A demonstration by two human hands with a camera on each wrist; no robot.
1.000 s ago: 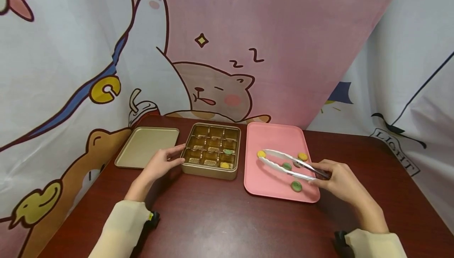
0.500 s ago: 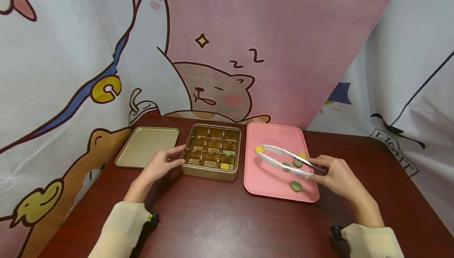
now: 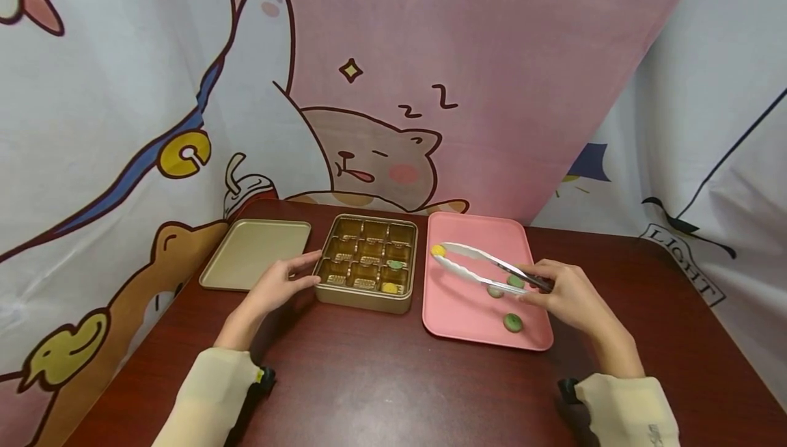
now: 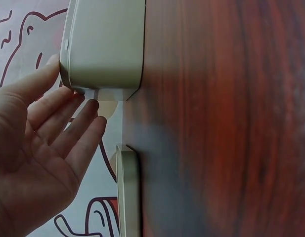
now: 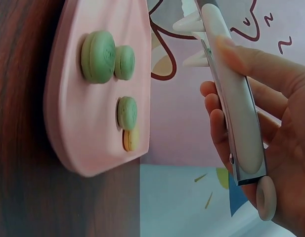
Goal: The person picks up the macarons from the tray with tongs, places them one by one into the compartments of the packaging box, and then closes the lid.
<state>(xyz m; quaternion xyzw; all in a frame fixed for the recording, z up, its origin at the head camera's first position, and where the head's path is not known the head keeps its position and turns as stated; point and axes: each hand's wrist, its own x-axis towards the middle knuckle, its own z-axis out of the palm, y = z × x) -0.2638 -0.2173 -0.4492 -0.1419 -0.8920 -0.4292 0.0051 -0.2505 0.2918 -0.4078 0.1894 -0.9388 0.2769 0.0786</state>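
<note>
My left hand [image 3: 278, 286] touches the left side of a gold tin [image 3: 363, 301], its thumb at the rim and its other fingers loosely extended in the left wrist view. The tin has a divided insert, with a green macaron [image 3: 395, 265] in a right-column compartment and a yellow macaron [image 3: 390, 288] in the one nearer me. My right hand [image 3: 570, 291] grips tongs [image 5: 236, 103] by the handle. Their tips hold another yellow macaron [image 3: 438, 251] above the left part of a pink tray [image 3: 449, 317].
Three green macarons [image 5: 99, 57] and a yellow one [image 5: 131, 139] lie on the tray in the right wrist view; my right hand hides that yellow one from the head view. A flat gold lid [image 3: 258, 252] lies left of the tin. Printed cloth [image 3: 522, 91] hangs behind the table.
My right hand has carried the tongs and the yellow macaron to the left and away from me, towards the tin. My left hand stays at the tin.
</note>
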